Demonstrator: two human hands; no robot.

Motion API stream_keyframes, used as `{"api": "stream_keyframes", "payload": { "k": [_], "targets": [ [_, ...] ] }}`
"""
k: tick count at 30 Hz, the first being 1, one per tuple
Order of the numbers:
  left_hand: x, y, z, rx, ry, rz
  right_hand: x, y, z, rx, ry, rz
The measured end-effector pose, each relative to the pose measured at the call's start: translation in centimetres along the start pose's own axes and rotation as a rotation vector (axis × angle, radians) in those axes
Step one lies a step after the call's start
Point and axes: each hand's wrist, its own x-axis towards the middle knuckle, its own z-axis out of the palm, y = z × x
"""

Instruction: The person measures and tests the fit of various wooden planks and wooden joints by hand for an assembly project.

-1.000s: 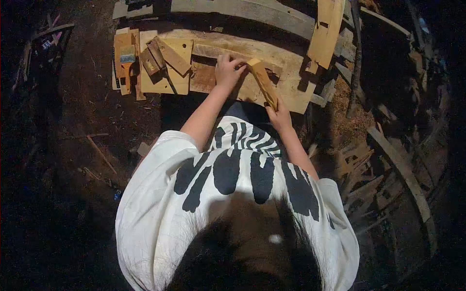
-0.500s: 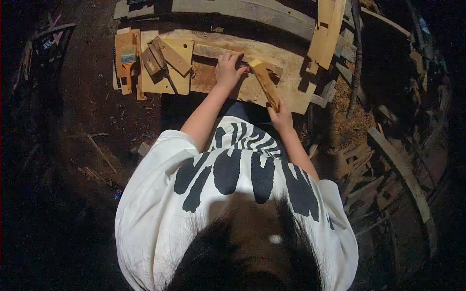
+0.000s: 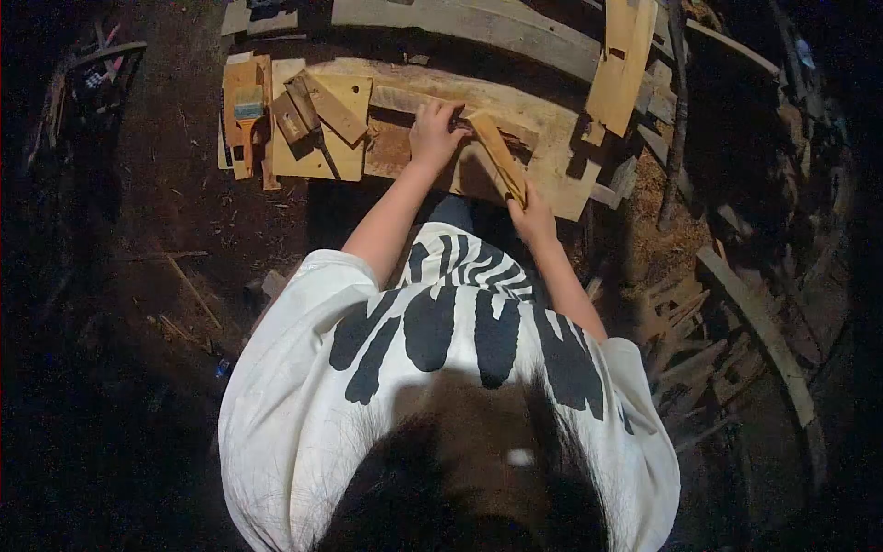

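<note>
My right hand (image 3: 532, 219) is closed round the near end of a flat yellowish piece of wood (image 3: 497, 147), which slants away to the upper left. Its far end is close to my left hand (image 3: 434, 136). The fingers of my left hand are bent over a long wooden strip (image 3: 400, 98) lying across the wooden board (image 3: 566, 175), with the thumb on its near side. Part of that strip is hidden under the hand. Dark, rough wood shows just right of my left fingertips.
Left on the bench lie a paintbrush (image 3: 246, 115) with an orange handle, a light board (image 3: 345, 87) and a dark tool (image 3: 317, 138) resting on wood blocks. A long notched plank (image 3: 621, 69) stands at the right. Scrap wood (image 3: 763, 313) is piled on the ground.
The far end of the wood piece in my right hand has shifted slightly, uncovering more dark wood beyond it. My left hand stays almost in place. The whole view has moved a little.
</note>
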Motion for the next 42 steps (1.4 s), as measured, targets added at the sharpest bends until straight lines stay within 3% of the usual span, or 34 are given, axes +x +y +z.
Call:
{"api": "stream_keyframes", "payload": {
  "k": [2,4,8,10,14,19,28,31,33,34,37,39,40,42],
  "targets": [
    [-0.2,0.3,-0.4,-0.023,-0.023,-0.019,-0.2,0.8,0.5,0.079,0.015,-0.028],
    [-0.3,0.3,-0.2,-0.026,0.037,0.021,-0.3,1.1,0.7,0.14,0.142,-0.198],
    [-0.6,0.3,0.0,-0.048,0.037,0.012,-0.5,2.1,0.8,0.22,0.213,-0.165],
    [-0.9,0.2,0.2,-0.009,0.079,0.065,-1.0,2.7,0.7,0.476,0.231,-0.06],
    [-1.0,-0.1,0.0,0.14,-0.005,0.15,-2.2,3.2,-0.7,0.335,0.274,0.021],
    [-0.9,-0.2,0.8,0.428,0.099,0.383,-3.0,3.6,-0.8,0.399,0.311,0.015],
    [-1.0,1.5,0.2,0.381,-0.057,0.339,-3.2,4.2,-0.2,0.321,0.323,0.025],
    [-1.3,2.2,-0.3,0.38,0.052,0.392,-3.4,3.4,-1.2,0.389,0.268,0.065],
    [-1.5,2.3,-0.9,0.207,-0.086,0.363,-3.4,3.8,-0.8,0.377,0.291,0.104],
    [-2.0,3.1,-1.3,0.045,-0.129,0.264,-3.5,2.3,-1.6,0.466,0.373,-0.024],
    [-3.2,2.8,1.0,-0.48,-0.183,0.086,-1.6,5.6,0.5,0.33,0.191,0.094],
    [-4.1,4.6,-0.4,-0.555,-0.386,-0.049,-1.6,3.4,-0.9,0.209,0.18,-0.178],
    [-4.7,5.0,-0.5,-0.607,-0.473,-0.13,-2.6,-0.2,-3.4,0.205,0.135,-0.178],
    [-5.5,6.1,-1.4,-0.694,-0.645,-0.257,-2.2,-1.3,-3.4,0.25,0.133,-0.202]
  ]
}}
